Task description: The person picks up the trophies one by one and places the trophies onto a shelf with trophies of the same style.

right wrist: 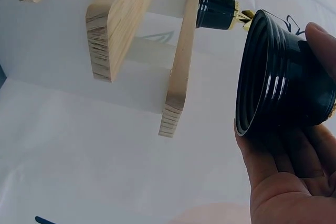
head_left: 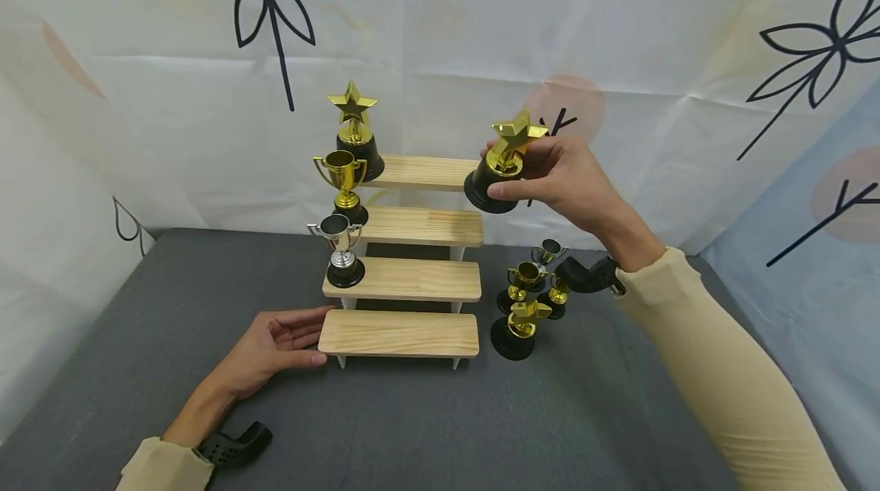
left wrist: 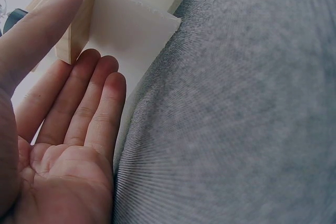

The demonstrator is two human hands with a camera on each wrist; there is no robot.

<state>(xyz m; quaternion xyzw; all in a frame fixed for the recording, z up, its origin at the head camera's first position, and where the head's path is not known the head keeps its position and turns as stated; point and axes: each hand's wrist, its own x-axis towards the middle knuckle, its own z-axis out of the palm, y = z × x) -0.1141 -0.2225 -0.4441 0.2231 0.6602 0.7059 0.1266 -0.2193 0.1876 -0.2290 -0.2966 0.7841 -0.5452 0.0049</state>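
On the grey counter, the left hand lies relaxed, fingers extended and gripping nothing, at the left end of the lowest step of a wooden stand. Right of the stand, a gold star trophy stands nearest, with a gold cup and another gold trophy, partly hidden by the black wrist device, behind it; a silver cup is farthest. On the stand's left side, a silver trophy occupies the second step, a gold trophy cup the third. The right hand grasps a tilted star trophy in the air, beside the top step's right end. An upright star award stands at that step's left end, before a patterned white cloth.
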